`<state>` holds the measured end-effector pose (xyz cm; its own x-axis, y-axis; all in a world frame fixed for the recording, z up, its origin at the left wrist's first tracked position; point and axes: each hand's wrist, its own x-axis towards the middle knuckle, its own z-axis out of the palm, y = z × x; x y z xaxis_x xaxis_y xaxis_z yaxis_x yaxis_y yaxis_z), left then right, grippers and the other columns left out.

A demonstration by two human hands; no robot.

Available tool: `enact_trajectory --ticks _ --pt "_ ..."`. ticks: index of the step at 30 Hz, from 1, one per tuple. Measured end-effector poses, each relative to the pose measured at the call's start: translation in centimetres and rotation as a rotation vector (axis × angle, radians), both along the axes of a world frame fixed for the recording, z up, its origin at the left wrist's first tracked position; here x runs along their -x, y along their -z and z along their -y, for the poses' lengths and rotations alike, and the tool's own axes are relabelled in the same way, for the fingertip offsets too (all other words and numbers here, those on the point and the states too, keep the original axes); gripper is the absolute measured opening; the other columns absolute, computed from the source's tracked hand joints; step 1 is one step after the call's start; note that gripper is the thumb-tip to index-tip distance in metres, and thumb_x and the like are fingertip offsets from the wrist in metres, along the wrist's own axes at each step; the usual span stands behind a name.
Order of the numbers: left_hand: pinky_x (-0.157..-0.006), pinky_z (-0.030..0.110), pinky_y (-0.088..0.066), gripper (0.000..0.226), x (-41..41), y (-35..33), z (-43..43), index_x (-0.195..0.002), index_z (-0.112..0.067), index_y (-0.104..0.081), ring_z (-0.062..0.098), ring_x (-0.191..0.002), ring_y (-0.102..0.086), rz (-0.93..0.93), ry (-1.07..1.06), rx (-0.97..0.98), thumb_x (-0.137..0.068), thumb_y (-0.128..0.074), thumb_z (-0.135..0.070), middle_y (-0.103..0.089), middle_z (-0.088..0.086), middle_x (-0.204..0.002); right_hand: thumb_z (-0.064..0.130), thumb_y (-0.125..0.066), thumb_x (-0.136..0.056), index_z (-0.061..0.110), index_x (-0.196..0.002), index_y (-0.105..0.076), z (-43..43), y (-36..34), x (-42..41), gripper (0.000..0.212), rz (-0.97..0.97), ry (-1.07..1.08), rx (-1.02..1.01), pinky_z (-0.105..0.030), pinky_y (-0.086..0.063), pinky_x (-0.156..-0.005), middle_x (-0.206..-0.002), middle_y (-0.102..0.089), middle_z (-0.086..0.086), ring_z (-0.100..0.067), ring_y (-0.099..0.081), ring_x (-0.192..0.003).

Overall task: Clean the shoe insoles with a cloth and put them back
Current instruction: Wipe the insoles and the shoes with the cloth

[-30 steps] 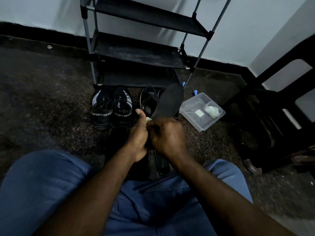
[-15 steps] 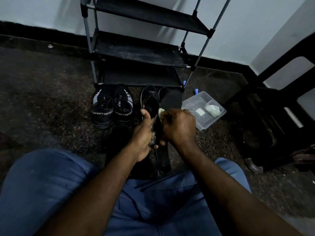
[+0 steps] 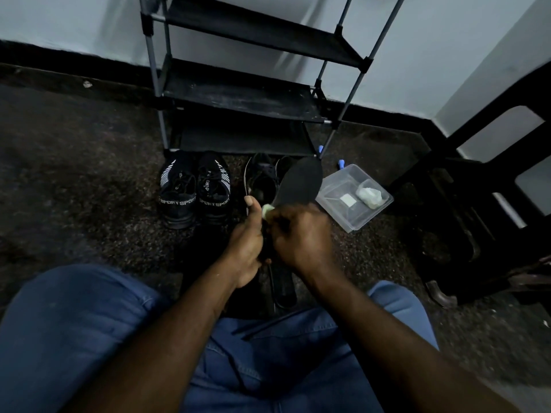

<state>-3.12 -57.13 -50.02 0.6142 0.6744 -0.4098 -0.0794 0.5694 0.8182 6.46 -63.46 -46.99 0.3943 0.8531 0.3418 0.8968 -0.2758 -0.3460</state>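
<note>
A black insole [image 3: 301, 183] sticks up and away from my hands, its toe end pointing toward the rack. My left hand [image 3: 247, 239] grips its lower part, thumb raised. My right hand [image 3: 301, 236] holds a small pale green cloth [image 3: 267, 208] against the insole's near end; most of the cloth is hidden under my fingers. Behind the insole stands a dark pair of shoes [image 3: 262, 180]. Another dark insole or shoe [image 3: 283, 287] lies on the floor below my hands.
A black pair of sport shoes [image 3: 193, 192] stands to the left. A clear plastic tub [image 3: 353, 198] holding a pale wad sits to the right. The black shoe rack [image 3: 238, 96] is behind, a dark chair [image 3: 477, 189] at right. My blue-jeaned knees fill the foreground.
My right hand slid the cloth up the insole toward the toe, then back down to the near end. The insole's toe end is uncovered again.
</note>
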Motion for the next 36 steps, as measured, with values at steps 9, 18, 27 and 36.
enact_trajectory --ticks 9,18,27,36 --pt "-0.046 0.023 -0.03 0.085 0.4 -0.2 0.4 -0.1 -0.027 -0.076 0.019 -0.054 -0.056 -0.003 0.067 -0.057 -0.087 -0.016 -0.086 -0.068 0.009 -0.085 0.033 -0.067 -0.088 0.031 -0.101 -0.078 -1.0 -0.2 -2.1 0.017 0.01 0.157 0.028 -0.04 -0.049 -0.081 -0.095 -0.075 0.004 -0.024 -0.064 -0.092" --pt "-0.05 0.024 -0.035 0.088 0.2 -0.6 0.3 -0.108 -0.019 -0.075 0.021 -0.061 -0.063 -0.018 0.021 -0.028 -0.084 -0.025 -0.087 -0.075 0.006 -0.088 0.043 -0.06 -0.093 0.032 -0.095 -0.077 -0.7 -0.8 -2.0 0.021 0.141 0.098 0.027 -0.041 -0.048 -0.077 -0.086 -0.074 0.006 -0.022 -0.062 -0.085" --pt "-0.062 0.028 -0.049 0.055 0.0 -0.9 -0.4 -0.125 -0.021 -0.063 0.017 -0.077 -0.077 0.0 -0.035 0.008 -0.099 -0.041 -0.065 -0.079 -0.004 -0.1 0.023 -0.079 -0.088 0.033 -0.09 -0.077 1.1 -0.7 -4.4 0.01 -0.497 0.182 -0.113 -0.021 -0.055 -0.071 -0.082 -0.075 0.019 0.004 -0.069 -0.075" --pt "-0.069 0.032 -0.058 0.049 0.0 -0.1 -0.1 -0.126 -0.018 -0.069 0.019 -0.097 -0.075 0.058 -0.058 0.125 -0.099 -0.052 -0.055 -0.075 0.004 -0.118 0.051 -0.062 -0.09 0.034 -0.097 -0.08 1.2 1.1 -1.4 0.026 -0.191 0.123 -0.067 -0.038 -0.057 -0.074 -0.087 -0.077 0.008 -0.017 -0.068 -0.075"
